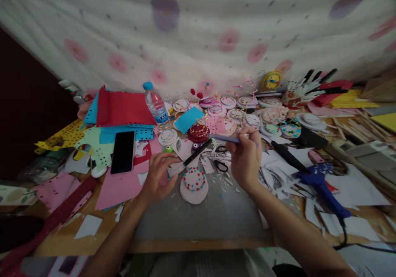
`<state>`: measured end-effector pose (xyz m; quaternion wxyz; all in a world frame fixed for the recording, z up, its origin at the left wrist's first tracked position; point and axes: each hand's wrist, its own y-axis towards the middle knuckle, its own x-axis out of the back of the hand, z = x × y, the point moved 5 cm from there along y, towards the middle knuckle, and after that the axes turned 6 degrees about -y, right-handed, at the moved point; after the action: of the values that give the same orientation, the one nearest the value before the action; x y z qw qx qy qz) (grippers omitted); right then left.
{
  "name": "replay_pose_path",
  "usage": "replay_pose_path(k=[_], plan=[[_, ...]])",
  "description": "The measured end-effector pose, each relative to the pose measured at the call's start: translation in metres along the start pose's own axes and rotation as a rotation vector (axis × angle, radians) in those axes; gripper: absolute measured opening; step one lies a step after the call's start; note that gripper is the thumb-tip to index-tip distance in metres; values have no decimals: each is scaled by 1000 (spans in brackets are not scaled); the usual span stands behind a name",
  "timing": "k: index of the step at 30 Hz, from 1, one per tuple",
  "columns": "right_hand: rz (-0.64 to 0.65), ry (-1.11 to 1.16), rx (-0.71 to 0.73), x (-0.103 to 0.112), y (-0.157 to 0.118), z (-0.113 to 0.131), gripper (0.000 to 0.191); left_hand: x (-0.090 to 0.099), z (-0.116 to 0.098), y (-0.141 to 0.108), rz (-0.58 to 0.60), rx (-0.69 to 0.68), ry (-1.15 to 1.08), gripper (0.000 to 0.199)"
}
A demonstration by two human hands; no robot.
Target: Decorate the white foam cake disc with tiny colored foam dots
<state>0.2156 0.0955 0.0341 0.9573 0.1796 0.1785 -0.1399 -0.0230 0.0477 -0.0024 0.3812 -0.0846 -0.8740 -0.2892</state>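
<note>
A small white hat-shaped craft (pixel 194 194), its raised crown dotted with red and blue beads or stars, lies on the grey mat (pixel 173 223) between my hands. To its left hovers my left hand (pixel 159 178), open, fingers apart and slightly curled, with nothing in it. My right hand (pixel 246 159) is closed around a slim purple stick (pixel 227 138) that points left; its exact kind is unclear. Just beyond the hat lie a black pen-like stick (pixel 198 152) and black-handled scissors (pixel 221 165) among white scraps.
A water bottle (pixel 157 105) stands behind, near many decorated foam hats (pixel 247 102). On the left are a phone (pixel 123 152) and coloured foam sheets (pixel 123 107). A blue glue gun (pixel 323 188) with a cord lies right, below a cup of knives or pens (pixel 293 98).
</note>
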Motion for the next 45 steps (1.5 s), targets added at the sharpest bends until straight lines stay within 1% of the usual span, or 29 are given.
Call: replay_pose_path(k=[2, 3, 5, 6, 8, 11, 12, 14, 16, 19, 21, 29, 34, 40, 45], plan=[[89, -57, 76, 1, 3, 22, 3, 4, -13, -9, 69, -54, 108, 40], [144, -104, 113, 3, 1, 32, 8, 4, -19, -14, 104, -82, 159, 44], [265, -244, 171, 6, -9, 43, 18, 1, -28, -23, 158, -133, 237, 49], [334, -343, 183, 7, -16, 42, 22, -2, -30, -27, 174, -149, 263, 51], [498, -576, 176, 6, -31, 30, 24, -7, -33, -31, 194, -164, 290, 51], [726, -868, 145, 0, -49, -6, 23, -11, -33, -31, 209, -151, 313, 51], [774, -940, 134, -4, -52, -18, 24, -11, -33, -30, 208, -146, 324, 51], [831, -1053, 98, -9, -54, -36, 24, -10, -33, -28, 202, -143, 344, 51], [850, -1102, 13, -12, -53, -48, 22, -9, -33, -27, 202, -150, 361, 51], [854, -1059, -148, -12, -52, -55, 19, -8, -34, -26, 202, -166, 371, 50], [863, -1029, -201, -11, -52, -57, 18, -8, -35, -25, 202, -176, 372, 51], [872, -960, -239, -8, -53, -68, 18, -15, -33, -21, 223, -182, 397, 51], [884, -934, -244, -10, -54, -65, 18, -17, -31, -19, 232, -206, 441, 49], [906, -928, -247, -11, -55, -62, 18, -18, -35, -18, 231, -260, 490, 46], [910, -933, -244, -12, -55, -65, 18, -20, -35, -19, 233, -259, 481, 48]])
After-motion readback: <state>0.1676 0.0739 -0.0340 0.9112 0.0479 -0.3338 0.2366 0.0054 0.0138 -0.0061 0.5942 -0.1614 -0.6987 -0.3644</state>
